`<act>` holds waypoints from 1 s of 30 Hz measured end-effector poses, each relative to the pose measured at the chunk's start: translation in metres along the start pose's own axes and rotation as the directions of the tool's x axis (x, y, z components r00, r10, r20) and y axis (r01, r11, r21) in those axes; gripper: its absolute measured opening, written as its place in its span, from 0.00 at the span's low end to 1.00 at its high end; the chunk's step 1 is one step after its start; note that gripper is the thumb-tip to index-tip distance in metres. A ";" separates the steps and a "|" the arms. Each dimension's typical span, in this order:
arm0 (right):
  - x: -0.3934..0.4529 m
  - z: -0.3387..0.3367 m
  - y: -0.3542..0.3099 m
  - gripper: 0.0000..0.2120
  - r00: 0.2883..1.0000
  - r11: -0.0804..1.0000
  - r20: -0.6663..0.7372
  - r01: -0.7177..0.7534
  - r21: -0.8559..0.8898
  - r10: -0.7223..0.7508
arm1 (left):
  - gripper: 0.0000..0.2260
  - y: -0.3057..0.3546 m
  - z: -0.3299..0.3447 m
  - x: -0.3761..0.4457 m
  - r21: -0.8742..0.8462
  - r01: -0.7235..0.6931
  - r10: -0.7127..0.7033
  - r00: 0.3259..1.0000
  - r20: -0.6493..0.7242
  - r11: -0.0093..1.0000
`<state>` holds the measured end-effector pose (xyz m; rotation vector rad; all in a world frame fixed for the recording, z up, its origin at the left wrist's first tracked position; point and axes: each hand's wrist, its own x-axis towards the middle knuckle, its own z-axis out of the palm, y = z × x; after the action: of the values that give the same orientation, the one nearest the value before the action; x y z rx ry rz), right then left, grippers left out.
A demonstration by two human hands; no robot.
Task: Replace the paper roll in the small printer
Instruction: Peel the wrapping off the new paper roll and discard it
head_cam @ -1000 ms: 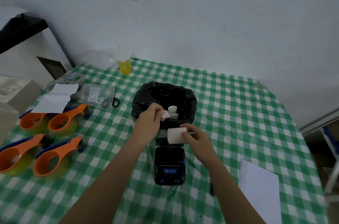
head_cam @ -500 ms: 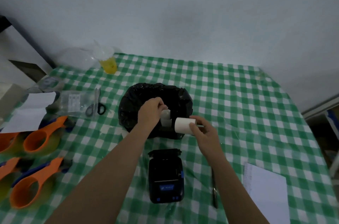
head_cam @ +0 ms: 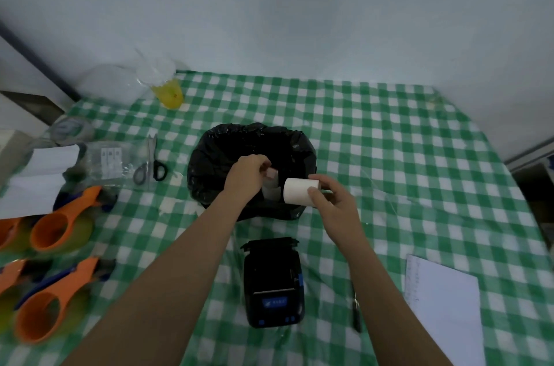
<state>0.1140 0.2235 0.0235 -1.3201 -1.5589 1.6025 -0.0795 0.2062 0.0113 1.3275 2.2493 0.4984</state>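
While both hands hover at frame centre over black-bagged bin (head_cam: 209, 168): orange tape dispensers (head_cam: 57, 227) at left edge, scissors (head_cam: 151, 166) right of them. Left hand (head_cam: 247, 175) pinched on small paper scrap (head_cam: 272, 174) above bin. Right hand (head_cam: 332, 200) clamped on white paper roll (head_cam: 299, 191), just right of left hand. Small printer (head_cam: 274, 281) below, lid open, on checked cloth (head_cam: 389, 156). Pen (head_cam: 356, 314), notepad (head_cam: 443, 305) lower right.

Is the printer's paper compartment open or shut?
Open: the printer has its lid flipped back and the bay looks empty; the roll is in the right hand.
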 end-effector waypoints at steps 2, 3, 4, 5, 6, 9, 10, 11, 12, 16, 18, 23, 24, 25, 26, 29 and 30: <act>-0.001 -0.001 0.000 0.10 1.000 1.000 0.000 -0.013 0.012 0.013 | 0.14 0.001 0.002 0.000 0.053 -0.021 0.021 1.000 0.005 0.998; -0.001 -0.002 0.000 0.11 1.000 1.000 0.001 -0.017 0.016 0.017 | 0.14 0.002 0.003 0.001 0.082 -0.030 0.029 1.000 0.007 0.996; -0.002 -0.003 0.000 0.11 1.000 1.000 0.001 -0.022 0.015 0.022 | 0.13 0.002 0.003 0.002 0.107 -0.039 0.038 0.999 0.010 0.993; -0.002 -0.004 0.000 0.11 1.000 1.000 0.001 -0.024 0.011 0.024 | 0.11 0.003 0.003 0.003 0.131 -0.049 0.048 0.999 0.012 0.990; -0.003 -0.005 0.000 0.11 1.000 1.000 0.000 -0.026 0.003 0.026 | 0.10 0.004 0.003 0.004 0.155 -0.060 0.058 0.998 0.015 0.986; -0.004 -0.006 -0.001 0.10 1.000 1.000 -0.005 -0.028 0.001 0.028 | 0.06 0.004 0.003 0.006 0.221 -0.098 0.101 0.995 0.000 0.970; -0.004 -0.007 -0.001 0.10 1.000 1.000 -0.006 -0.029 0.004 0.029 | 0.05 0.004 0.003 0.006 0.242 -0.107 0.113 0.994 -0.010 0.964; -0.005 -0.007 -0.001 0.10 0.999 1.000 -0.008 -0.030 0.006 0.031 | 0.05 0.004 0.003 0.007 0.265 -0.111 0.120 0.993 -0.020 0.958; -0.005 -0.007 -0.001 0.10 0.999 0.999 -0.011 -0.031 0.007 0.031 | 0.05 0.004 0.003 0.007 0.286 -0.110 0.123 0.992 -0.027 0.952; -0.006 -0.008 0.000 0.10 0.999 1.000 -0.018 -0.030 0.006 0.030 | 0.08 0.004 0.002 0.007 0.301 -0.104 0.114 0.993 -0.015 0.948; -0.007 -0.008 0.000 0.10 0.999 1.000 -0.022 -0.029 0.005 0.029 | 0.09 0.004 0.001 0.005 0.291 -0.113 0.120 0.993 -0.005 0.950; -0.011 -0.008 -0.003 0.10 1.000 1.000 -0.023 -0.019 0.012 0.019 | 0.12 0.004 -0.005 -0.003 0.261 -0.123 0.129 0.992 -0.008 0.957; -0.013 -0.008 -0.004 0.10 1.000 1.000 -0.024 -0.019 0.013 0.019 | 0.12 0.004 -0.007 -0.005 0.255 -0.126 0.133 0.991 -0.009 0.959; -0.014 -0.008 -0.005 0.09 0.999 1.000 -0.026 -0.019 0.013 0.019 | 0.12 0.006 -0.009 -0.007 0.243 -0.129 0.136 0.991 -0.014 0.962; -0.016 -0.008 -0.006 0.09 0.999 1.000 -0.028 -0.017 0.014 0.018 | 0.13 0.007 -0.011 -0.009 0.227 -0.125 0.133 0.991 -0.021 0.966; -0.021 -0.009 -0.010 0.09 0.999 1.000 -0.032 -0.010 0.018 0.011 | 0.12 0.009 -0.014 -0.015 0.211 -0.109 0.120 0.992 -0.041 0.972; -0.023 -0.009 -0.012 0.09 0.999 1.000 -0.034 -0.005 0.019 0.006 | 0.12 0.009 -0.015 -0.016 0.213 -0.105 0.118 0.992 -0.046 0.971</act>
<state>0.1278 0.2089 0.0420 -1.3362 -1.5170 1.5859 -0.0744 0.1951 0.0319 1.5706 2.3364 0.3487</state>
